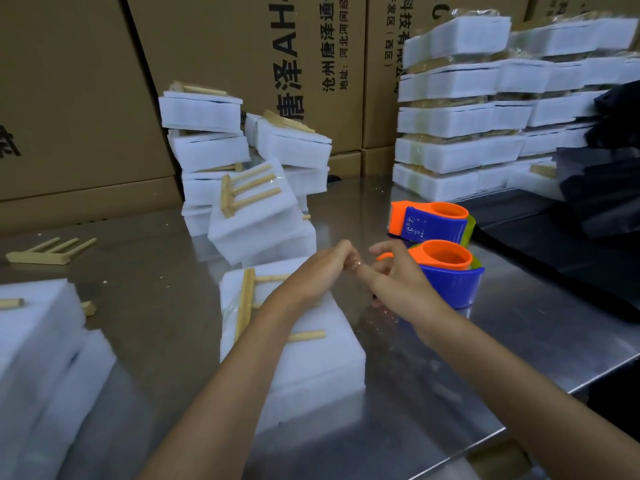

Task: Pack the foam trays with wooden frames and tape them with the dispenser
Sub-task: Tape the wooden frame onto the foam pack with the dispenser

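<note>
A: At the centre of a steel table (145,306), what are the hands doing?

B: The left hand (320,268) and right hand (391,275) meet fingertip to fingertip. The left fingers are curled and pinch something small and shiny at the right hand's fingers; what it is cannot be told. The right fingers are loosely spread.

A: Where is the tray being packed?

B: Under the left forearm, at 6 o'clock from the hands, lies a foam tray (311,358) with a wooden frame (247,306) on top.

A: And the dispenser?

B: Just beside the right hand at 3 o'clock, a blue and orange dispenser (450,275). A second dispenser (431,221) sits behind it at 1 o'clock.

A: What else?

B: A leaning pile of trays (249,168) at 11 o'clock, taped stacks (485,116) at 1 o'clock, a loose frame (48,252) at 9 o'clock, more foam (38,341) at 8 o'clock, and cardboard boxes (79,98) behind.
</note>
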### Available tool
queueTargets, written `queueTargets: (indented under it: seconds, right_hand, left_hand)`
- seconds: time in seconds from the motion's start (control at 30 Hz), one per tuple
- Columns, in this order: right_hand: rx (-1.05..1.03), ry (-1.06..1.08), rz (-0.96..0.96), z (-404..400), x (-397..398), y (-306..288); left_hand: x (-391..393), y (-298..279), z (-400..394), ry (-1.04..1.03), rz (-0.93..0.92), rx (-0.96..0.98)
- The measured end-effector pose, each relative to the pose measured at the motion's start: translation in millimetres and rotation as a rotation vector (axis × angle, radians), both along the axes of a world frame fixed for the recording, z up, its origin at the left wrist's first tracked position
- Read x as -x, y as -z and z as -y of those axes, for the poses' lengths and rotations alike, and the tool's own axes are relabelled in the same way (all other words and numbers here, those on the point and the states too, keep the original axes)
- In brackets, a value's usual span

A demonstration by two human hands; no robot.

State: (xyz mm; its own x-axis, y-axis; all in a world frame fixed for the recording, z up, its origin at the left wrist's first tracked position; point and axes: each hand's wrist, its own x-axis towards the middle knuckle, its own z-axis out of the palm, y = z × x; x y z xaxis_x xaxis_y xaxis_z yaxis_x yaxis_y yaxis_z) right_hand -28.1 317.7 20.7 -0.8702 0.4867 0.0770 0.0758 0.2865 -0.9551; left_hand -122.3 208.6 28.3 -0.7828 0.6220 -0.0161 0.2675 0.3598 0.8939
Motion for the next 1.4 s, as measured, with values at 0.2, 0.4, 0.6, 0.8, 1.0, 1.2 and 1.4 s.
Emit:
queueTargets:
  seconds: [0.2,0.4,0.6,0.8,1.0,1.2,1.4]
  right_hand:
    - [0.108,0.058,0.013,-1.1,7.8,22.2]
    - [-0.019,-0.031,0.043,19.1,12.8,44.7]
    - [0.049,-0.063,0.042,22.2,18.2,51.9]
    - [-0.01,-0.053,0.165,16.2,17.2,50.3]
    - [0.068,0.034,0.103,21.4,11.5,48.1]
    - [0.652,-0.135,0.044,42.4,-0.5,38.3]
    - [0.673,-0.308,0.148,50.1,-5.6,41.6]
  left_hand:
    - [-3.5,9.9,-6.2,0.016,-0.377,0.229]
    - [-5.1,20.9,-7.3,-0.026,-0.631,0.315]
    - [-16.3,7.1,-0.8,-0.119,-0.777,0.113]
    - [-18.1,-18.0,43.0,-0.375,-0.715,0.016]
    - [-5.3,-4.1,121.3,-0.742,-0.193,-0.231]
    - [-27.9,40.8,137.2,-0.564,0.373,-0.511]
    - [-34.5,61.6,123.6,-0.479,0.494,-0.618]
